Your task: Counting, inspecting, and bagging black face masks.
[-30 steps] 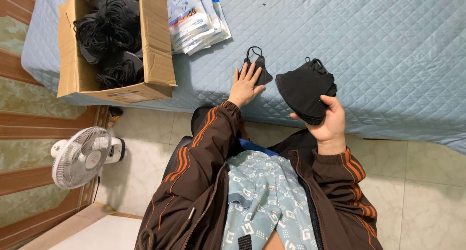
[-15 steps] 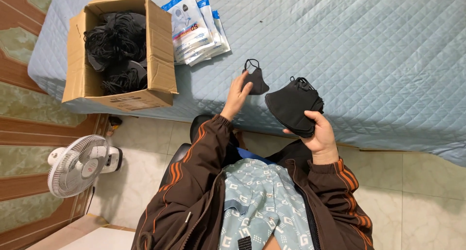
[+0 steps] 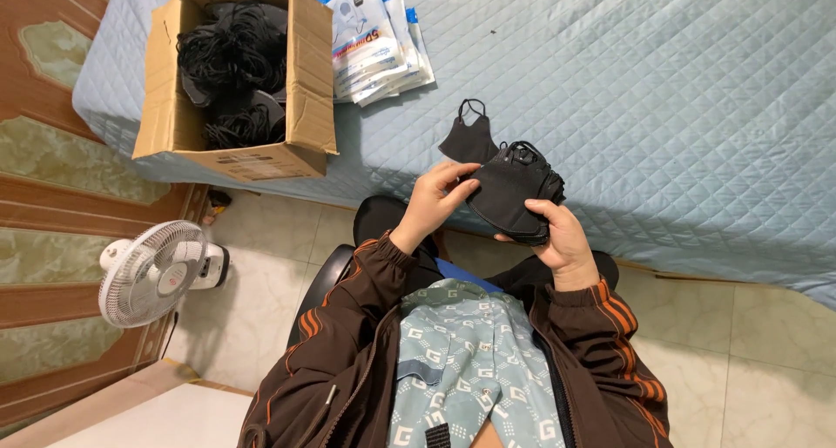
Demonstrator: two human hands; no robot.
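Here, in the middle of the frame, the right hand (image 3: 557, 235) is closed around a stack of black masks (image 3: 509, 195), holding it from below. The left hand (image 3: 435, 195) pinches the near edge of the stack with its fingertips. One more mask (image 3: 466, 139) lies flat on the bed (image 3: 679, 100), just behind the stack and maybe touching it.

To do this well, I think the right hand should hold the stack firm so it does not slide apart. The left fingers should grab only the top mask, by its edge. The ear loops at the top of the stack look tangled, so a slow pull seems best.

In the upper left sits a box (image 3: 309, 82) full of black masks. Some white and blue packs (image 3: 374, 34) lie beside it.
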